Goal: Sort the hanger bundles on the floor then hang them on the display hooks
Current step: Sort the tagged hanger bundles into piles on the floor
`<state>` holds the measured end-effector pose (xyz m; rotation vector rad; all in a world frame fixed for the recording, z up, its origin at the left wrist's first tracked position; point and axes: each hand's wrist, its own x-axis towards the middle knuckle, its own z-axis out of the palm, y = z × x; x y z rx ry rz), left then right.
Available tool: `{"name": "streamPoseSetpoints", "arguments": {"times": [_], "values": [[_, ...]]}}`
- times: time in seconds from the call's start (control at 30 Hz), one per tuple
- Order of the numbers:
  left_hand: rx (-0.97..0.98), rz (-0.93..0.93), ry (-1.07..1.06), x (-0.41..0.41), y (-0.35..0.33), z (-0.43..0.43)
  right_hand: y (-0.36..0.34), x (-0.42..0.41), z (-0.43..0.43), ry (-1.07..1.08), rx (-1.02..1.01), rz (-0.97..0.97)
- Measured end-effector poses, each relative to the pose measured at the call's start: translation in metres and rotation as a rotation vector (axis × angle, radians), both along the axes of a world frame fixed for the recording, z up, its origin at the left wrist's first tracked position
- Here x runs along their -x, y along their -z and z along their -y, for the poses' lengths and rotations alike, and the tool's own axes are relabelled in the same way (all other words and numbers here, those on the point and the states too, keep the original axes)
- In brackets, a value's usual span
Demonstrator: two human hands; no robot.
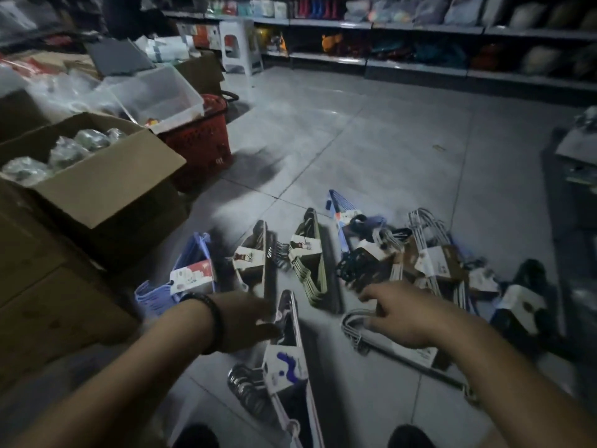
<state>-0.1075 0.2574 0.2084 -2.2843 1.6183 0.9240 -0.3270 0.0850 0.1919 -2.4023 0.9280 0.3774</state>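
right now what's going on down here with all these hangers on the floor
A person is reaching over labelled hanger bundles spread on the grey tiled floor. The left hand, with a black bracelet, is at the dark bundle with the white-and-purple card; the right hand hovers open over the hooks of the pale grey bundle. Nothing is lifted yet.

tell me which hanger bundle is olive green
The olive green bundle mid-row, just right of the brown bundle; others look lilac, blue, white or dark.

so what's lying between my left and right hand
Head view: the top end of the purple-labelled hanger bundle beside the left hand, then bare floor tile, then grey hanger hooks by the right hand.
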Motion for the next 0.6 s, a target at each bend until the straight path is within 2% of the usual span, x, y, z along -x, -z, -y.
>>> {"name": "streamPoseSetpoints", "arguments": {"times": [0.1, 0.2, 0.3, 0.37, 0.47, 0.6], "values": [[-0.021, -0.044, 0.042, -0.011, 0.014, 0.023, 0.013, -0.009, 0.024, -0.013, -0.069, -0.098], [0.082, -0.172, 0.051, -0.034, 0.044, 0.047, 0.029, -0.03, 0.051, 0.025, -0.114, -0.09], [0.058, -0.22, 0.006, -0.056, 0.056, 0.063, 0.037, -0.052, 0.069, 0.108, -0.243, -0.031], [0.026, -0.248, -0.017, -0.075, 0.045, 0.065, 0.029, -0.059, 0.08, 0.175, -0.255, 0.017], [-0.027, -0.282, -0.048, -0.101, -0.017, 0.055, -0.027, -0.066, 0.088, 0.252, -0.279, -0.013], [-0.107, -0.233, -0.045, -0.126, -0.143, 0.03, -0.157, -0.076, 0.077, 0.214, -0.309, -0.13]]}}
